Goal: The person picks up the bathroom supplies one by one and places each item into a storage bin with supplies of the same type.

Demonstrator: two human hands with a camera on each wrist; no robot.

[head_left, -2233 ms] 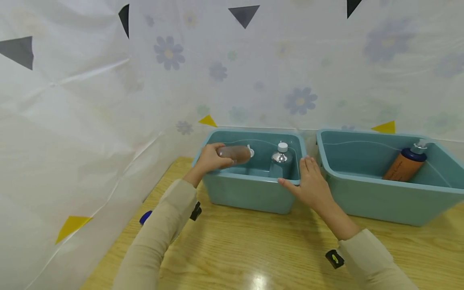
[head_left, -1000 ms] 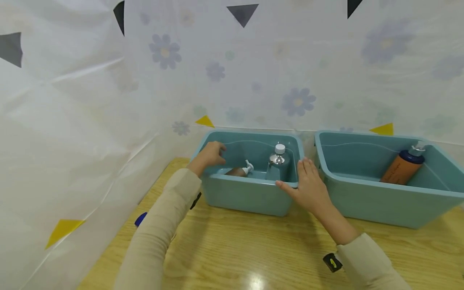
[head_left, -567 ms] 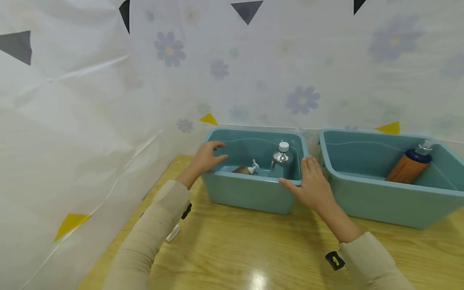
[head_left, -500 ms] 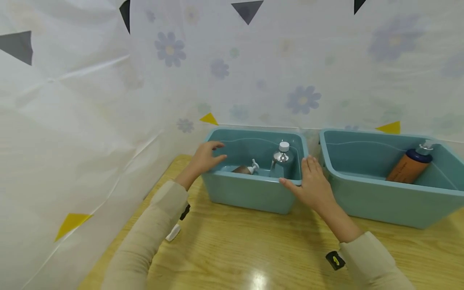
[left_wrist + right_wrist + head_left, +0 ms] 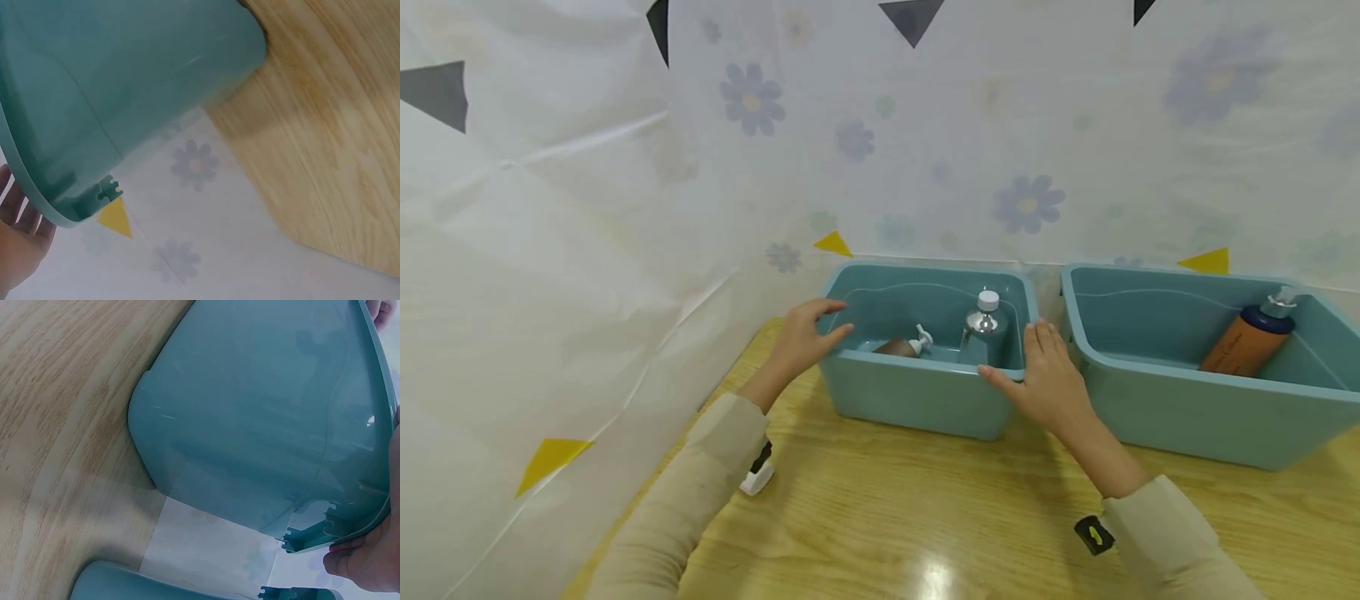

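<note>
My left hand hovers with relaxed fingers at the left front corner of the small teal bin and holds nothing. In the left wrist view its fingers lie just beside the bin's rim. Inside the bin a brown pump bottle lies on its side, and a clear bottle with a white cap stands upright. My right hand rests flat on the bin's right front corner, thumb along the front rim. The right wrist view shows that hand under the rim of the bin.
A second, larger teal bin stands close to the right, with an orange bottle with a dark blue collar leaning in its far corner. A flowered white sheet closes the back and left. Bare wooden tabletop lies in front.
My left hand let go of the brown pump bottle, which now lies in the small bin, and drew back to the bin's left front corner. The right hand has stayed put.
</note>
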